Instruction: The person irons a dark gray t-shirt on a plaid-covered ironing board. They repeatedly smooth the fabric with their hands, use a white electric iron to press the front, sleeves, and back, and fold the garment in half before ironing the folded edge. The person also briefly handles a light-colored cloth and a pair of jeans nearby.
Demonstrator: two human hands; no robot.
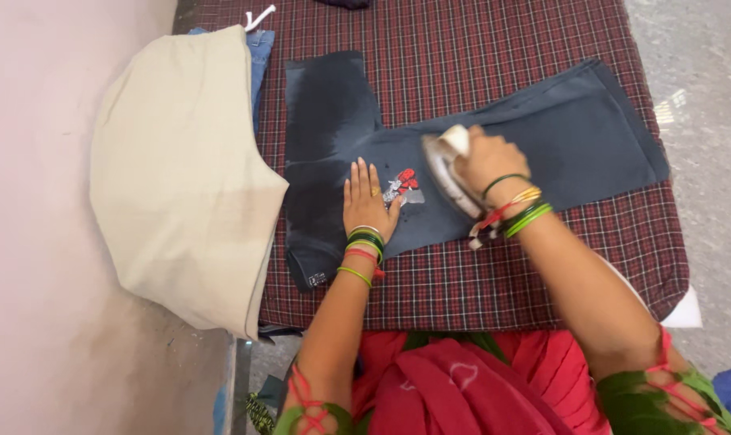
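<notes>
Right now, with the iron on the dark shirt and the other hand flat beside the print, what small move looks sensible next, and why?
Probably slide the iron away from the left hand, toward the far end of the dark shirt. The right hand grips the iron close beside the red and white print, and the left hand lies flat on the cloth next to it, so moving outward spares both fingers and print.
</notes>
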